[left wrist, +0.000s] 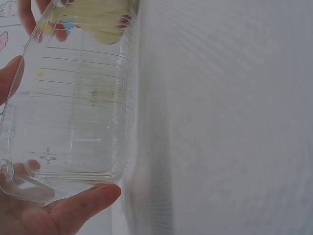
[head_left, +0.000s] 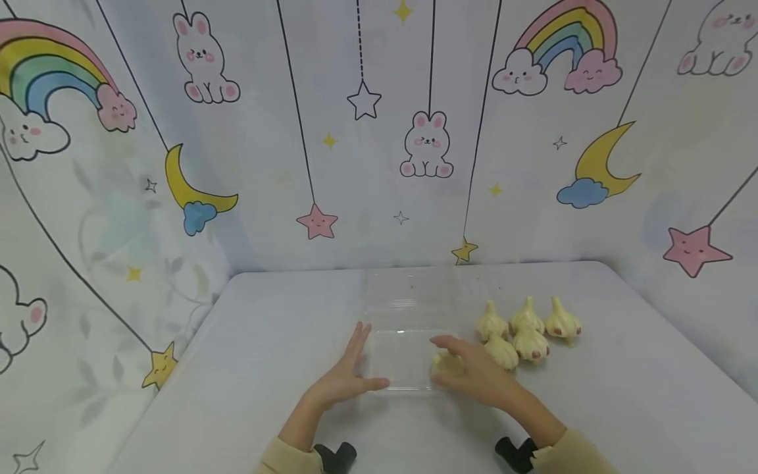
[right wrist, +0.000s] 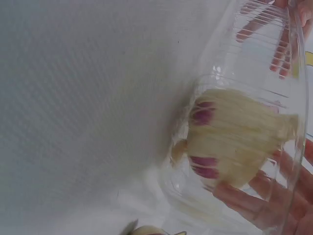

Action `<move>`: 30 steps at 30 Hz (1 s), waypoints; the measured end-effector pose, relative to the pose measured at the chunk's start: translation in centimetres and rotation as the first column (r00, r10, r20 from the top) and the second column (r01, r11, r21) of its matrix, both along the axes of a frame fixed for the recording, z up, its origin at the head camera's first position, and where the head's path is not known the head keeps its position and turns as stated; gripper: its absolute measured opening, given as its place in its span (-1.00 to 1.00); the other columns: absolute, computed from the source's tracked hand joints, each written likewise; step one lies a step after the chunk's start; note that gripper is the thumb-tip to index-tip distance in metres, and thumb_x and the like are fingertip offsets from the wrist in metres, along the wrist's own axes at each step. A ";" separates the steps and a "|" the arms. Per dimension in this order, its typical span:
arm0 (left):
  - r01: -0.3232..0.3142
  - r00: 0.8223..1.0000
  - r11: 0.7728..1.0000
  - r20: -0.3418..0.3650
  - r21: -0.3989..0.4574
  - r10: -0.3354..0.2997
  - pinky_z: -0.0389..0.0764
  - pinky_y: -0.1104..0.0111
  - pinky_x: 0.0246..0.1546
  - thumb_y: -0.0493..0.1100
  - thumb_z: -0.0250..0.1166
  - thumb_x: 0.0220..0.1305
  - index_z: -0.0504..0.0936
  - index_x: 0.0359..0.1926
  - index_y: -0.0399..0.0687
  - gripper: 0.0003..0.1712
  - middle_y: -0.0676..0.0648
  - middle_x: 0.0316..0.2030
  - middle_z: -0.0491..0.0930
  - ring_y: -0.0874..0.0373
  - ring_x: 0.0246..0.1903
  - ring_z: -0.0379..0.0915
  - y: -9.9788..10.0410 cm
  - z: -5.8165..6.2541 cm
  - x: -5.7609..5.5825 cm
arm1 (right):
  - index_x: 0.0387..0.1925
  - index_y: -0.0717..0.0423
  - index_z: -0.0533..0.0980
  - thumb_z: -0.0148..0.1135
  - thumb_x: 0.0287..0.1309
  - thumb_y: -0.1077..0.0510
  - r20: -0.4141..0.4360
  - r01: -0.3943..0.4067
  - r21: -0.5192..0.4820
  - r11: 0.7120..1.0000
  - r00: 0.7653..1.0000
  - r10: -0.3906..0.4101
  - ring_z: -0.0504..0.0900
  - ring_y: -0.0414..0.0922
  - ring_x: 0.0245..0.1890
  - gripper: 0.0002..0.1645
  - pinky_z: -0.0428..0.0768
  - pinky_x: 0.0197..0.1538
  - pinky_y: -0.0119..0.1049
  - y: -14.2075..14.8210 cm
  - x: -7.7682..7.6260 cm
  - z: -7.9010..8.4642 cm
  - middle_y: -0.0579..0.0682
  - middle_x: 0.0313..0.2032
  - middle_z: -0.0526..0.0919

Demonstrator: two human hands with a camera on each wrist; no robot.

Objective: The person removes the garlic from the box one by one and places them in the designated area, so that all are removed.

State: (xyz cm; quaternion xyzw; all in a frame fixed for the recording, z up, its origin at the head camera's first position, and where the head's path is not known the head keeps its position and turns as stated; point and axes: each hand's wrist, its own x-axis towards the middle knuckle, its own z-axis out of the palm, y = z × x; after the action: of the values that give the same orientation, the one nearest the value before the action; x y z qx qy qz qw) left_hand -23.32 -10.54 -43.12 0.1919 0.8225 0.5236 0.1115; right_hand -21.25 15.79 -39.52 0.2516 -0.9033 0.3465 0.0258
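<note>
A clear plastic box (head_left: 403, 361) with a ribbed wall stands on the table, its lid (head_left: 408, 289) folded back behind it. My left hand (head_left: 346, 375) rests against the box's left front corner. Its fingers lie straight along the left side and its thumb (left wrist: 98, 196) along the front wall. At the box's right end my right hand (head_left: 474, 372) holds a garlic bulb (right wrist: 234, 137) between thumb and fingers, inside the box. That bulb is pale with purple patches, its stem upward. Part of it is hidden by the hand in the head view.
Several more garlic bulbs (head_left: 531, 344) sit in two rows on the table (head_left: 266, 329), right of the box. A patterned curtain (head_left: 367, 164) rises behind the table and along both sides.
</note>
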 end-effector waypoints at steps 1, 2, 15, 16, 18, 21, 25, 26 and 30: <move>-0.002 1.000 1.000 -0.001 -0.001 0.002 0.10 -0.21 0.14 -0.14 0.40 0.00 -0.23 0.43 -0.06 0.16 -0.22 0.39 -0.48 -0.31 0.33 -0.32 0.0 0.0 0.0 | 0.11 0.19 0.40 0.30 0.02 -0.06 -0.004 -0.008 0.016 1.000 1.000 0.008 0.50 0.07 0.01 -0.34 0.47 0.01 0.02 -0.1 -0.1 0.0 0.10 0.04 0.53; -0.003 1.000 1.000 -0.002 -0.004 0.003 0.08 -0.22 0.14 -0.14 0.40 0.00 -0.23 0.43 -0.07 0.16 -0.22 0.39 -0.48 -0.31 0.33 -0.34 0.0 -0.1 0.0 | 0.11 0.19 0.40 0.30 0.01 -0.05 0.000 -0.010 0.025 1.000 1.000 0.010 0.50 0.05 0.02 -0.33 0.46 0.03 0.01 -0.2 -0.2 -0.1 0.09 0.05 0.53; -0.002 1.000 1.000 0.002 -0.006 0.002 0.09 -0.22 0.14 -0.13 0.40 0.00 -0.24 0.43 -0.06 0.17 -0.22 0.40 -0.47 -0.31 0.32 -0.30 0.1 0.0 0.0 | 0.19 0.05 0.34 0.28 0.03 -0.07 0.031 -0.024 0.074 0.997 0.999 0.022 0.44 0.04 0.09 -0.30 0.40 0.09 0.03 -0.8 -1.1 -0.6 0.10 0.09 0.49; -0.001 1.000 1.000 0.004 -0.004 0.001 0.11 -0.22 0.13 -0.13 0.40 0.00 -0.24 0.43 -0.06 0.17 -0.23 0.39 -0.47 -0.32 0.32 -0.30 0.1 0.1 0.0 | 0.20 0.06 0.34 0.27 0.04 -0.08 0.033 -0.034 0.075 0.997 0.999 0.031 0.43 0.05 0.10 -0.31 0.39 0.09 0.05 -0.8 -1.1 -0.6 0.11 0.11 0.48; 0.003 1.000 1.000 0.002 -0.006 -0.003 0.13 -0.22 0.12 -0.13 0.40 0.01 -0.24 0.43 -0.07 0.17 -0.24 0.39 -0.48 -0.34 0.32 -0.29 0.1 0.1 0.0 | 0.20 0.05 0.34 0.26 0.06 -0.08 0.042 -0.046 0.075 0.996 0.998 0.043 0.41 0.06 0.12 -0.31 0.38 0.11 0.06 -0.8 -1.2 -0.6 0.10 0.13 0.46; 0.001 1.000 1.000 0.003 -0.011 -0.001 0.17 -0.21 0.10 -0.13 0.40 0.01 -0.25 0.42 -0.07 0.17 -0.25 0.39 -0.48 -0.36 0.31 -0.26 0.1 0.3 0.0 | 0.21 0.06 0.34 0.25 0.06 -0.08 0.062 -0.055 0.062 0.997 0.997 0.051 0.39 0.07 0.14 -0.31 0.36 0.12 0.07 -0.8 -1.4 -0.8 0.10 0.13 0.45; -0.006 1.000 1.000 0.002 -0.016 0.006 0.20 -0.18 0.10 -0.15 0.40 0.00 -0.25 0.43 -0.07 0.18 -0.26 0.39 -0.46 -0.38 0.29 -0.20 0.1 0.5 0.3 | 0.21 0.02 0.34 0.29 0.03 -0.05 0.095 -0.034 0.038 0.999 0.995 0.030 0.36 0.05 0.16 -0.31 0.33 0.15 0.06 -0.9 -1.5 -1.0 0.08 0.15 0.44; -0.009 1.000 1.000 0.000 -0.019 0.009 0.20 -0.17 0.10 -0.15 0.40 0.00 -0.26 0.43 -0.07 0.18 -0.26 0.39 -0.46 -0.38 0.29 -0.19 0.1 0.6 0.3 | 0.21 0.02 0.34 0.30 0.02 -0.04 0.099 -0.029 0.033 0.999 0.995 0.026 0.37 0.07 0.16 -0.30 0.34 0.14 0.06 -0.9 -1.6 -1.0 0.08 0.15 0.43; -0.018 1.000 0.999 -0.011 -0.028 0.018 0.19 -0.19 0.10 -0.15 0.40 -0.01 -0.27 0.42 -0.09 0.19 -0.28 0.38 -0.47 -0.39 0.28 -0.20 0.1 0.7 0.5 | 0.21 0.04 0.33 0.34 -0.04 -0.03 0.097 -0.011 0.023 1.000 0.995 0.009 0.43 0.17 0.07 -0.26 0.41 0.05 0.11 -1.0 -1.8 -1.1 0.15 0.13 0.44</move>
State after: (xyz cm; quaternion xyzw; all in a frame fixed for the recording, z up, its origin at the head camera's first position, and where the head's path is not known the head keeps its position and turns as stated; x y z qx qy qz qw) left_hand -22.85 -10.40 -42.40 0.1856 0.8322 0.5118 0.1050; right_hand -23.07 14.76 -40.63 0.2394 -0.9062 0.3479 -0.0226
